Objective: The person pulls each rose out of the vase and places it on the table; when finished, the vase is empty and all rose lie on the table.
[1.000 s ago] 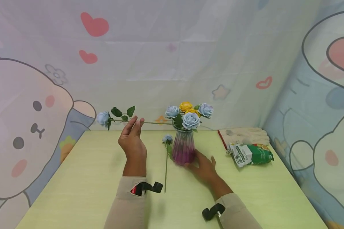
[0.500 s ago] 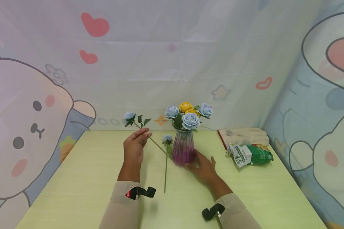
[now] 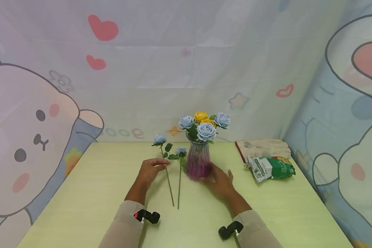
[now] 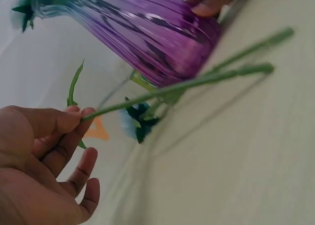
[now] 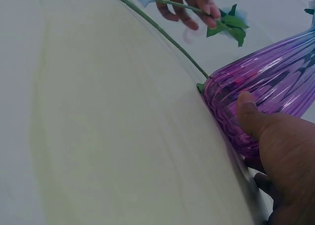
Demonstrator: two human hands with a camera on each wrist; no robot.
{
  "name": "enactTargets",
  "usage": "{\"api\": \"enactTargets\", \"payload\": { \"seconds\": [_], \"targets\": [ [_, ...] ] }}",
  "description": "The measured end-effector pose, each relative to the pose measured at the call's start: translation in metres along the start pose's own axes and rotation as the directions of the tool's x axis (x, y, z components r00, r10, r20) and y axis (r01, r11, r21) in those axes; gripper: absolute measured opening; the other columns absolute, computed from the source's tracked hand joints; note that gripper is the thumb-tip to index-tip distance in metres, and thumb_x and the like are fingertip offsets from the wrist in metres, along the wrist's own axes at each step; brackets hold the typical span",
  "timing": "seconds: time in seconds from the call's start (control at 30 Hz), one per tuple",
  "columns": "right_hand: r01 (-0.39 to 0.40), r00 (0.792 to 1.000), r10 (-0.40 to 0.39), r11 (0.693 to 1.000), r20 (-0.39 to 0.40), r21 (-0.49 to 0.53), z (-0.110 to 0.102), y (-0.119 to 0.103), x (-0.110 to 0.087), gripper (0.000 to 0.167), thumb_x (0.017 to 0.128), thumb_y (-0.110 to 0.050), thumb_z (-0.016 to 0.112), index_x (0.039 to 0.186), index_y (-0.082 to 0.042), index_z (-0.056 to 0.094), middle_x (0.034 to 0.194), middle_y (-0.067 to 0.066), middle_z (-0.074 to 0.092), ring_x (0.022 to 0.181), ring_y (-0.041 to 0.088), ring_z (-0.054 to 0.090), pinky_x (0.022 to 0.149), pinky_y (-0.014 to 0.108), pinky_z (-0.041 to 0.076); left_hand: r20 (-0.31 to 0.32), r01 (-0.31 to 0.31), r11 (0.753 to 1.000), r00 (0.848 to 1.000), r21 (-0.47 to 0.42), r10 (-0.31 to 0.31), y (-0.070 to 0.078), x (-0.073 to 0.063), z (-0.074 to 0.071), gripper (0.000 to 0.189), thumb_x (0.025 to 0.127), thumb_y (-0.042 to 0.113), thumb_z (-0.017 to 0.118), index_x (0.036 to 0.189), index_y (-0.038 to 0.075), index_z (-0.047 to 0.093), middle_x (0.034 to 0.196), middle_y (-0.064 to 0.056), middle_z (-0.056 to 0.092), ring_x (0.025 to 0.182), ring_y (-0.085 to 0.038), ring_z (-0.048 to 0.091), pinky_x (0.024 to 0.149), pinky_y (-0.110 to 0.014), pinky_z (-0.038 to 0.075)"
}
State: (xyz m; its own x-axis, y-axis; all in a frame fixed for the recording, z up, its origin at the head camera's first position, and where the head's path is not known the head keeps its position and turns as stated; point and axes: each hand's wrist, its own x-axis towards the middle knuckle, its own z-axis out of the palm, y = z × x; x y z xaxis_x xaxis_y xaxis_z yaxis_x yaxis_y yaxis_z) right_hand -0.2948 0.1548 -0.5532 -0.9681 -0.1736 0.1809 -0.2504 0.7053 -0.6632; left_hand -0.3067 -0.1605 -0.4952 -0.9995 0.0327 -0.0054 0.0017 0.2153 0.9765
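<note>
Editor: What is in the grip left of center?

Reporter: A person's left grip (image 3: 155, 167) pinches a blue rose (image 3: 159, 139) between thumb and forefinger, the other fingers loose. The bloom points toward the top of the frame.

Editor: Why so light a hold?

Reporter: The stem is slim, and a fingertip pinch likely spares bloom and leaves. Its foot seems to meet the surface (image 3: 105, 179), though the left wrist view is too soft to confirm contact.

Editor: And the other hold?

Reporter: Just right of center, the right grip (image 3: 220, 181) curves around the base of a purple vase (image 3: 198, 163), presumably bracing it under five top-heavy blooms (image 3: 206, 131), three blue and two yellow.

Editor: Between them?

Reporter: A second rose (image 3: 181, 151) lies just beside the vase, stem toward the bottom of the frame, perhaps for easy reach. At right, a pale glove (image 3: 267, 148) and a green-and-white packet (image 3: 272, 168) sit well apart, out of the way.
</note>
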Motion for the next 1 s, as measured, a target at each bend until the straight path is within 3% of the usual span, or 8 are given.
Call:
{"api": "enactTargets", "payload": {
  "seconds": [0.37, 0.67, 0.73, 0.93, 1.0],
  "targets": [
    [0.006, 1.0, -0.007, 1.0, -0.011, -0.023, 0.001, -0.001, -0.002, 0.083, 0.102, -0.053, 0.073, 0.167, -0.011, 0.044, 0.167, 0.011, 0.054, 0.156, 0.039, 0.051, 0.127, 0.082, 0.005, 0.059, -0.14, 0.978, 0.989, 0.152, 0.132, -0.035, 0.013, 0.002, 0.019, 0.107, 0.011, 0.069, 0.12, 0.006, 0.083, 0.135, -0.015, 0.078, 0.146, -0.038, 0.061, 0.124, -0.06, 0.044],
    [0.002, 1.0, -0.002, 1.0, -0.003, -0.018, -0.003, -0.004, -0.002, 0.083, 0.102, -0.053, 0.073, 0.167, -0.011, 0.044, 0.167, 0.012, 0.054, 0.157, 0.039, 0.049, 0.127, 0.083, 0.004, 0.077, -0.167, 0.955, 0.985, 0.244, 0.153, -0.042, 0.016, 0.006, 0.022, 0.108, 0.009, 0.068, 0.126, 0.004, 0.08, 0.137, -0.019, 0.075, 0.148, -0.045, 0.057, 0.125, -0.065, 0.042],
    [0.001, 1.0, -0.001, 1.0, -0.004, -0.02, -0.002, -0.004, -0.002, 0.083, 0.102, -0.053, 0.073, 0.168, -0.011, 0.044, 0.167, 0.012, 0.054, 0.157, 0.039, 0.05, 0.127, 0.082, 0.004, 0.073, -0.174, 0.941, 0.984, 0.289, 0.16, -0.044, 0.018, 0.009, 0.023, 0.108, 0.01, 0.068, 0.128, 0.006, 0.079, 0.138, -0.019, 0.075, 0.146, -0.044, 0.058, 0.124, -0.064, 0.043],
    [0.01, 1.0, -0.01, 1.0, -0.009, -0.015, -0.002, -0.004, -0.002, 0.082, 0.102, -0.05, 0.075, 0.167, -0.009, 0.044, 0.167, 0.014, 0.054, 0.156, 0.04, 0.05, 0.127, 0.082, 0.004, 0.035, -0.237, 0.864, 0.968, 0.444, 0.248, -0.053, 0.023, 0.015, 0.023, 0.106, 0.012, 0.071, 0.126, 0.008, 0.081, 0.142, -0.022, 0.072, 0.148, -0.047, 0.055, 0.123, -0.07, 0.04],
    [0.013, 1.0, -0.013, 1.0, -0.01, -0.018, -0.002, -0.004, -0.002, 0.083, 0.102, -0.05, 0.075, 0.167, -0.009, 0.044, 0.167, 0.013, 0.054, 0.156, 0.04, 0.05, 0.127, 0.082, 0.005, 0.02, -0.244, 0.858, 0.965, 0.452, 0.263, -0.055, 0.023, 0.016, 0.022, 0.104, 0.012, 0.074, 0.124, 0.008, 0.082, 0.143, -0.024, 0.07, 0.151, -0.05, 0.051, 0.123, -0.073, 0.039]
  ]
}}
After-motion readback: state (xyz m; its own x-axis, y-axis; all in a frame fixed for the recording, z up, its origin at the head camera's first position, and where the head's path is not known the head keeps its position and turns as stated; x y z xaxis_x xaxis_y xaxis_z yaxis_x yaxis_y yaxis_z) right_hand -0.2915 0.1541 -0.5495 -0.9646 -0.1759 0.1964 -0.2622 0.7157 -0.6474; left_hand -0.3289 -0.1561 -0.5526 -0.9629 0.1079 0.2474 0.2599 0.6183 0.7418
